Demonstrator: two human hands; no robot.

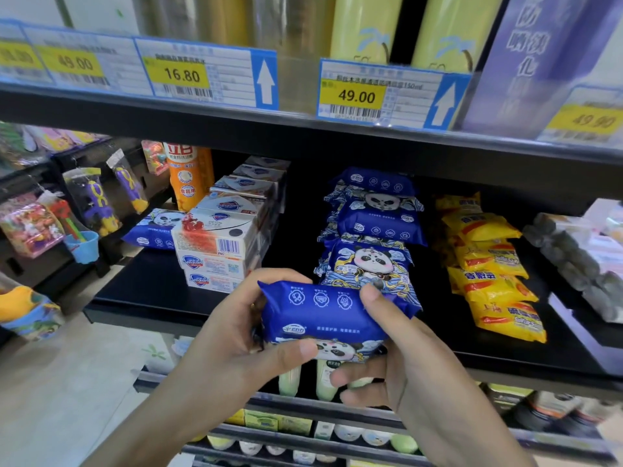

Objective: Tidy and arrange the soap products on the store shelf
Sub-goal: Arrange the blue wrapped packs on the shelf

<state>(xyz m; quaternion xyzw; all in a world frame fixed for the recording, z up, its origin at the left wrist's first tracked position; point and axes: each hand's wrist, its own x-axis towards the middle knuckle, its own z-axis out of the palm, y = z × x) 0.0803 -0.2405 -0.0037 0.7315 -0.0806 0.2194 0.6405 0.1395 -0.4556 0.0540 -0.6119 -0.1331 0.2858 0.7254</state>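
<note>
I hold a blue panda soap pack (323, 313) in front of the black middle shelf (148, 298). My left hand (242, 335) grips its left end, thumb under the lower edge. My right hand (397, 348) grips its right end, thumb on top. Behind it a row of the same blue panda packs (374, 227) runs back on the shelf. Left of that row stand stacked white soap boxes (219, 244), and one more blue panda pack (155, 229) lies to their left. Yellow soap packs (492, 264) lie in a row on the right.
An orange bottle (188, 176) stands behind the boxes. Grey wrapped bars (580, 257) sit at the far right. The upper shelf edge carries price tags (357, 96) just above. Toys hang on a rack (91, 203) at the left. Lower shelves hold bottles (323, 379).
</note>
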